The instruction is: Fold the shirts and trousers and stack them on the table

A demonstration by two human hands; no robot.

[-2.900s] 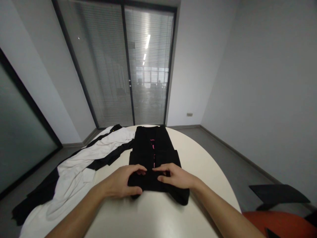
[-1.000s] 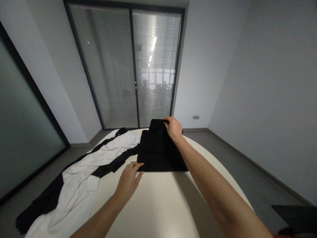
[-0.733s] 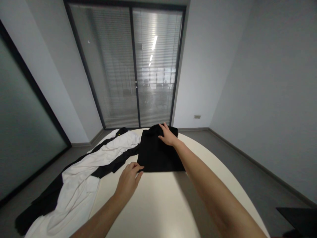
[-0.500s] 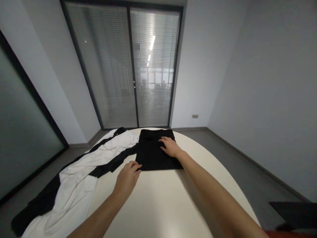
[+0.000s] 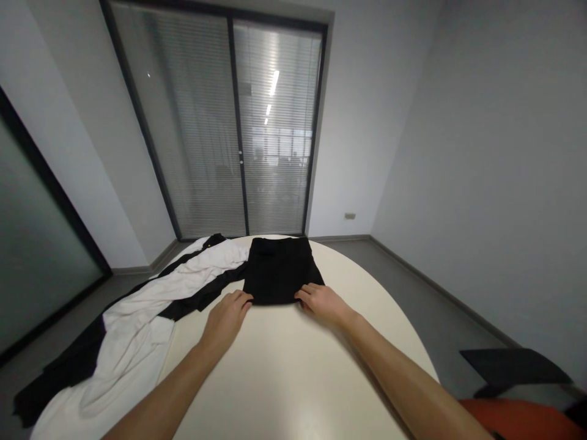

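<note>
A black skirt (image 5: 279, 269) lies spread on the table, its narrower waist at the far side and its wider hem towards me. My left hand (image 5: 230, 311) has its fingers closed on the near left corner of the hem. At the right part of the same hem, my right hand (image 5: 318, 300) pinches the edge between thumb and fingers. The skirt's near right corner is partly covered by that hand. To the left, white clothing (image 5: 183, 284) and black clothing (image 5: 76, 354) lie in a loose, overlapping heap, touching the skirt's left side.
The round cream table (image 5: 275, 373) has its curved edge on the right and at the back. Beyond stand a glass partition with blinds (image 5: 279, 183) and a grey wall (image 5: 481, 183). A chair with a red seat (image 5: 518, 418) is at the lower right.
My right hand has come from the middle of the skirt down to its near hem and closed there. The left hand has closed on the left corner. The view has turned slightly right.
</note>
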